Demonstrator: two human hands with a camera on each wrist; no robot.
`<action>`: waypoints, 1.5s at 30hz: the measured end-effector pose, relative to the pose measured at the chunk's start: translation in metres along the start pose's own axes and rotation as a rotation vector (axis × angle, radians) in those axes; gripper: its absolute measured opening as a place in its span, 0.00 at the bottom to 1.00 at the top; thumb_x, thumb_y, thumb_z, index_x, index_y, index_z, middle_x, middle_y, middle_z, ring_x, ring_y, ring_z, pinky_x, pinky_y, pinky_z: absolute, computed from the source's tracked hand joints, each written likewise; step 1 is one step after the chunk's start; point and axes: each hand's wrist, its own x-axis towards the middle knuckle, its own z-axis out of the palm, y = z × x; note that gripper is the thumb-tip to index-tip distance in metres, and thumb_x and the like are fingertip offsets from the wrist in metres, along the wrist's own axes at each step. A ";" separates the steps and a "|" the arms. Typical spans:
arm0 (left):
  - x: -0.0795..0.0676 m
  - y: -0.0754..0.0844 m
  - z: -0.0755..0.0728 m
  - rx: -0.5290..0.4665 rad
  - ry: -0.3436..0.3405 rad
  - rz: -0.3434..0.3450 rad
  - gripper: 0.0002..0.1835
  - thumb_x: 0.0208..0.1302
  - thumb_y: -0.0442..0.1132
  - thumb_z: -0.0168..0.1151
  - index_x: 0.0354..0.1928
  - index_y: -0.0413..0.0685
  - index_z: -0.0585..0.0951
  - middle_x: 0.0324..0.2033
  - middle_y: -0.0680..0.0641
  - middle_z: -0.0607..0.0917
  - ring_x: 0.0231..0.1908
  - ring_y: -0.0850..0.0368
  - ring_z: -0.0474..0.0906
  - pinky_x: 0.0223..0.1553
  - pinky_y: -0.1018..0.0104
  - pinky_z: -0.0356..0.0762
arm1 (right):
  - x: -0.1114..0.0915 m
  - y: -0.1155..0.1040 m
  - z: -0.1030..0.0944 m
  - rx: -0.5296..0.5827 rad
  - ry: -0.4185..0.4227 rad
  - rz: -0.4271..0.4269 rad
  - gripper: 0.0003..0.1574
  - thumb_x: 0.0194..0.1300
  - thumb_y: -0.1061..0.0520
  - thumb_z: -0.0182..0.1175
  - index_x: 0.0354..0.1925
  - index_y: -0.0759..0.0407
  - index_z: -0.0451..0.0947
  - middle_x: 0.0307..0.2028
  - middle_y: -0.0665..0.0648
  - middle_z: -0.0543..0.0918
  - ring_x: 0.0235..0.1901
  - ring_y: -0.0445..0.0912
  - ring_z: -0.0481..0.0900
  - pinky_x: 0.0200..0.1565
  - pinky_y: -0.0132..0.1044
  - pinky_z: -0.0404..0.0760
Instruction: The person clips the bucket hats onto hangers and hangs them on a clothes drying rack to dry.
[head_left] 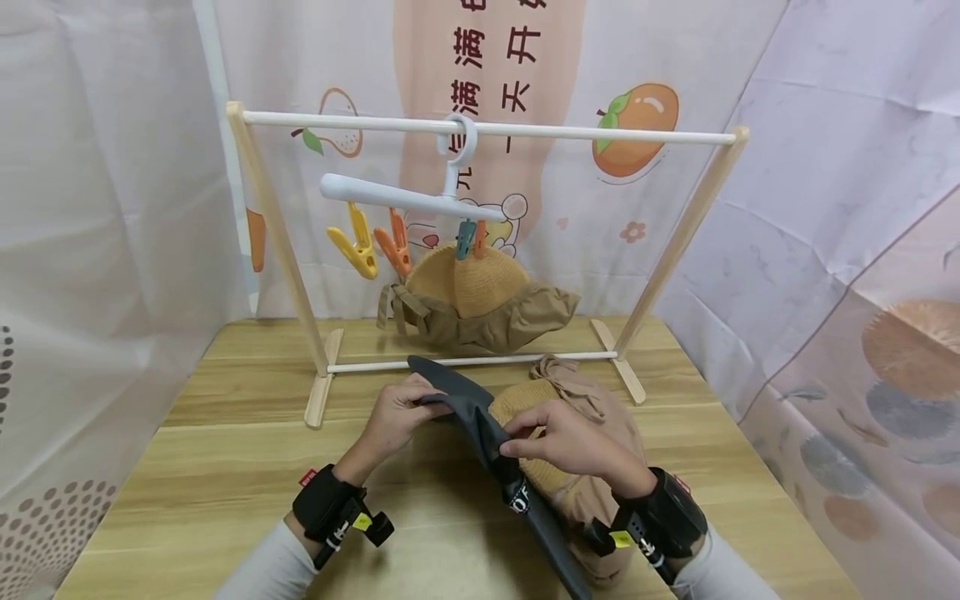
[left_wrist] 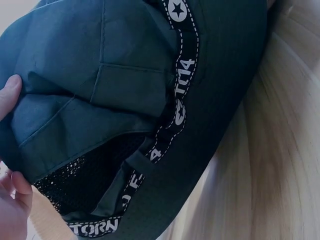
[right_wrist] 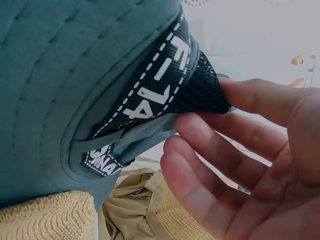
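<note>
A dark grey-green brimmed sun hat (head_left: 468, 417) is held up above the table, with its soft crown folded between both hands. My left hand (head_left: 396, 418) pinches the crown fabric between thumb and fingers. On the other side, my right hand (head_left: 558, 437) pinches the crown near its black mesh (right_wrist: 202, 92) with thumb and index finger. A black band (left_wrist: 181, 82) with white lettering circles the base of the crown. Right beside it, partly under the right forearm, lies a straw hat (head_left: 551, 479) with brown fabric.
A wooden rack (head_left: 258, 192) stands behind the hands. From its rod hangs a pale blue hanger (head_left: 390, 196) with a yellow clip (head_left: 356, 246), an orange clip (head_left: 393, 246) and a teal clip (head_left: 466, 239). A second straw hat (head_left: 480, 283) hangs from the clips. Printed curtains surround the wooden table (head_left: 225, 467).
</note>
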 end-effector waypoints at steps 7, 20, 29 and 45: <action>0.000 0.004 0.001 0.000 0.030 -0.033 0.04 0.53 0.35 0.67 0.32 0.44 0.87 0.25 0.46 0.79 0.29 0.58 0.72 0.28 0.67 0.70 | 0.001 -0.002 -0.003 -0.019 0.055 0.000 0.07 0.60 0.50 0.62 0.35 0.49 0.85 0.34 0.52 0.87 0.34 0.39 0.80 0.36 0.37 0.79; 0.015 0.047 0.003 0.101 0.168 -0.018 0.04 0.48 0.27 0.69 0.28 0.34 0.86 0.23 0.39 0.81 0.30 0.56 0.74 0.30 0.69 0.73 | 0.003 -0.007 -0.013 -0.118 0.093 -0.001 0.10 0.61 0.48 0.61 0.38 0.48 0.84 0.36 0.50 0.87 0.36 0.41 0.81 0.34 0.35 0.81; 0.016 0.059 0.004 0.199 0.282 -0.046 0.02 0.47 0.29 0.70 0.23 0.37 0.85 0.22 0.40 0.80 0.28 0.55 0.73 0.29 0.64 0.73 | 0.013 -0.016 -0.022 -0.367 0.103 -0.038 0.10 0.61 0.39 0.58 0.38 0.36 0.83 0.34 0.39 0.86 0.24 0.33 0.75 0.22 0.30 0.71; 0.020 0.031 -0.002 0.240 0.348 0.091 0.03 0.52 0.39 0.70 0.28 0.48 0.87 0.23 0.46 0.85 0.26 0.60 0.78 0.35 0.61 0.75 | 0.029 -0.027 -0.025 -0.207 0.070 0.050 0.15 0.61 0.44 0.60 0.45 0.47 0.81 0.29 0.45 0.84 0.28 0.37 0.79 0.30 0.35 0.78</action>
